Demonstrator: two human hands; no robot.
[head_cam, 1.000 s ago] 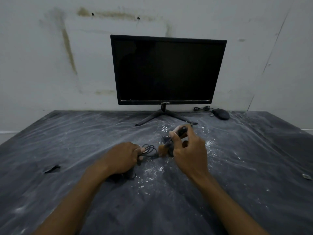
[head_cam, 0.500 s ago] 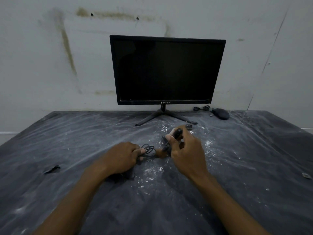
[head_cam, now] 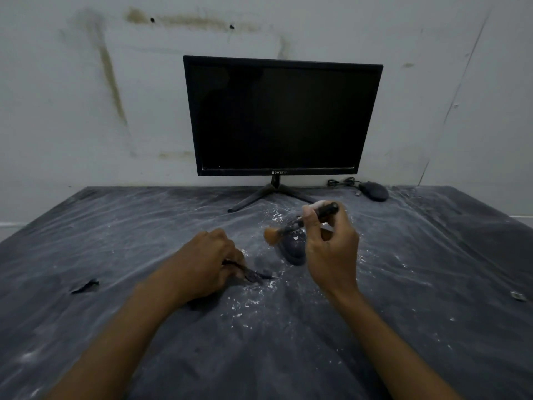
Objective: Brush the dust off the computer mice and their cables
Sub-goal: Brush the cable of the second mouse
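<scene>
Right hand (head_cam: pixel 331 249): grasping brush (head_cam: pixel 300 223) over near mouse (head_cam: pixel 292 248), before monitor (head_cam: pixel 284 116)
Left hand (head_cam: pixel 206 264): pinching its cable (head_cam: pixel 253 275)
Progress: near mouse still powdered; far mouse (head_cam: pixel 373 191), right of monitor, apparently unattended

A black flat-panel monitor (head_cam: pixel 282 116) with a dark screen stands on a splayed tripod stand (head_cam: pixel 272 193) at the rear of the bench (head_cam: pixel 115 226), against a stained white wall (head_cam: pixel 86 82). A wrinkled, dusty clear plastic sheet (head_cam: pixel 432 269) covers the bench. A small dark scrap (head_cam: pixel 85 285) lies at left.
</scene>
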